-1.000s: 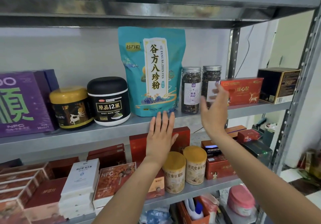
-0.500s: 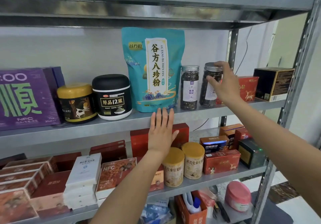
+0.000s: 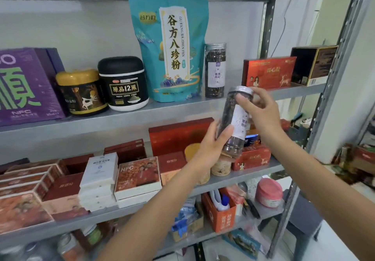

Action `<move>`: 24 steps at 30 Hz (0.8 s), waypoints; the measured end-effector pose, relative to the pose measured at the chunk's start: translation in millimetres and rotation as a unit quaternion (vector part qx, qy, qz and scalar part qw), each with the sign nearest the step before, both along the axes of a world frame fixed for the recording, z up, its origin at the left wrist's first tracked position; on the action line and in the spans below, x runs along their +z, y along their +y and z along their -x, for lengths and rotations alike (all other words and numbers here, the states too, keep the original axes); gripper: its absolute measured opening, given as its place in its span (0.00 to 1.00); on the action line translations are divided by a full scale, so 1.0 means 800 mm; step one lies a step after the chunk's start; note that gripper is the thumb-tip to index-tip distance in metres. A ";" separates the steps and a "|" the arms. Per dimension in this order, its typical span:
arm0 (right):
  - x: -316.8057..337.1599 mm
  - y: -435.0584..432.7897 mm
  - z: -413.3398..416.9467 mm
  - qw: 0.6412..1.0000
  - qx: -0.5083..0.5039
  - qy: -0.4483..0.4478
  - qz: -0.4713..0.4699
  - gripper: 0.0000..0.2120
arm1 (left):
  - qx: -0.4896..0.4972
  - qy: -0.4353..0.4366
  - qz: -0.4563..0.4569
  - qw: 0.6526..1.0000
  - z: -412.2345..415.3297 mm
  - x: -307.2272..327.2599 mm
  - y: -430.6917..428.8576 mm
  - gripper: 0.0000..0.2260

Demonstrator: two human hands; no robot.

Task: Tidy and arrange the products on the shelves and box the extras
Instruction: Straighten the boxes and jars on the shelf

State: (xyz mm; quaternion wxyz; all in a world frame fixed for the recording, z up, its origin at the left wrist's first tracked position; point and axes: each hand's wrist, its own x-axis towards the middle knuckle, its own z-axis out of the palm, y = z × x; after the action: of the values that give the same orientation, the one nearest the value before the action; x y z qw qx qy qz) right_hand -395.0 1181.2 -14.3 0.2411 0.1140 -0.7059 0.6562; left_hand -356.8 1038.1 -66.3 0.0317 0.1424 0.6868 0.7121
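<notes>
Just right of frame centre, the dark-filled jar [image 3: 235, 118] hung clear of the upper shelf [image 3: 121, 118], long axis near upright with the lid tipped rightward, the right hand [image 3: 263, 116] grasping its top and the left hand [image 3: 209, 147] clasping its lower body.

Shelf [image 3: 162, 116] bears purple box [image 3: 24, 86], gold tub [image 3: 81, 92], black tub [image 3: 123, 84], pouch [image 3: 170, 48], standing jar [image 3: 215, 70], red box [image 3: 267, 72].
</notes>
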 end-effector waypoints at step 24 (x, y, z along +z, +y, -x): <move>-0.148 -0.014 -0.043 0.929 0.207 -0.303 0.036 0.15 | 0.001 -0.266 -0.069 0.961 -0.093 -0.108 -0.032 0.25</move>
State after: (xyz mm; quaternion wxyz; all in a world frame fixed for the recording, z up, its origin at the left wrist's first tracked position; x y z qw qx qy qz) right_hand -360.5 1170.3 -132.6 -0.1217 0.0439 -0.6818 0.7200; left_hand -282.1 1012.5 -152.3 0.2029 -0.0513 0.6032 0.7696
